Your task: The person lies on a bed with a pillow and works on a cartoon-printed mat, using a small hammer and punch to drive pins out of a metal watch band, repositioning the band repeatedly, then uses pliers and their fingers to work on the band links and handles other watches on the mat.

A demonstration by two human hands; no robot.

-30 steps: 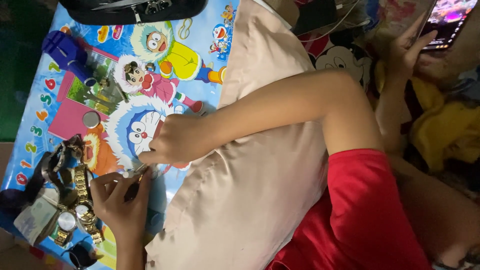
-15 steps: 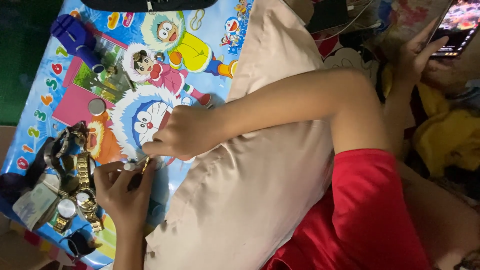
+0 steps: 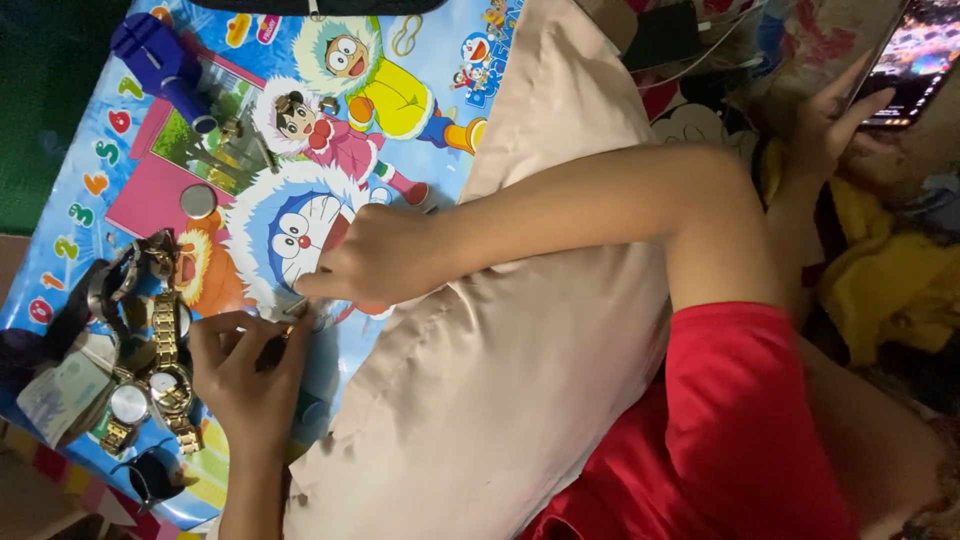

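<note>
My right hand point(image 3: 375, 262) reaches across a beige pillow point(image 3: 500, 380) onto a blue cartoon-printed table top point(image 3: 130, 150). Its fingertips pinch a small metal piece point(image 3: 297, 305). Just below it, my left hand point(image 3: 245, 375) comes up from the bottom edge and grips a small dark object point(image 3: 270, 350); what it is I cannot tell. The fingertips of both hands nearly touch. Next to my left hand lies a pile of gold and silver wristwatches point(image 3: 160, 370).
A blue tool point(image 3: 165, 65) lies at the table's far corner, and a round silver disc point(image 3: 198, 201) sits on a pink printed patch. Folded banknotes point(image 3: 60, 395) lie beside the watches. Another person's hand point(image 3: 830, 115) holds a phone point(image 3: 915, 60) at the top right.
Both hands have stayed close together over the same spot, with only small finger movements. The view has shifted slightly across the table.
</note>
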